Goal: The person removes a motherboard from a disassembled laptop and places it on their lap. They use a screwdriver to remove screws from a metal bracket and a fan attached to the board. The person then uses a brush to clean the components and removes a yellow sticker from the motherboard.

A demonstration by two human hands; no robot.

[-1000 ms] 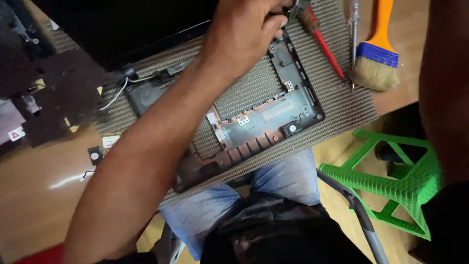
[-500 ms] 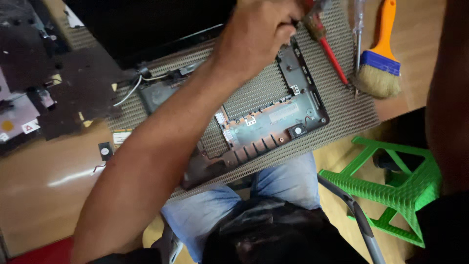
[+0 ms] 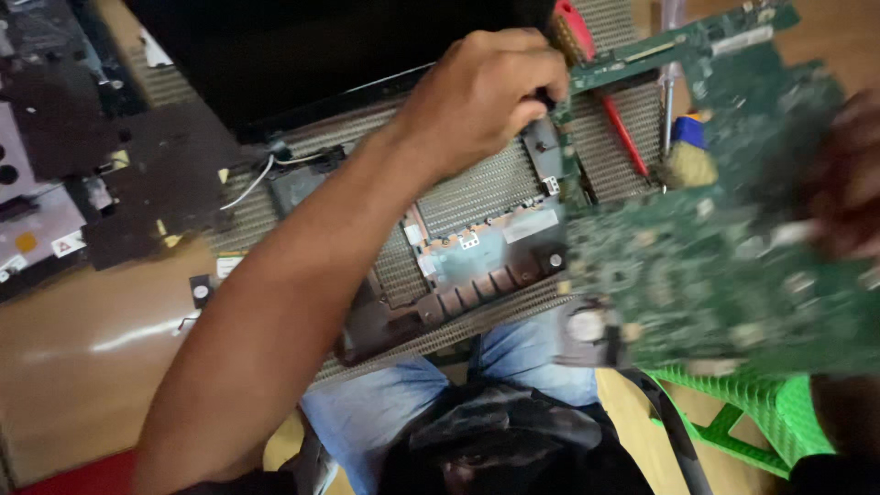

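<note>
1. The left hand [image 3: 481,96] was clenched on the upper left edge of a green circuit board [image 3: 715,247], fingers curled tight around it.
2. The right hand [image 3: 848,188] showed only as a blur at the board's right side; I could not tell how its fingers were set.
3. The board was lifted and tilted above the open laptop base [image 3: 477,257], which lay on a woven mat [image 3: 477,183] on the wooden table [image 3: 82,348].
4. A red-handled screwdriver [image 3: 610,110] lay on the mat behind the board, partly hidden.
5. A green plastic stool [image 3: 733,412] stood below the board, beside the person's knees.
</note>
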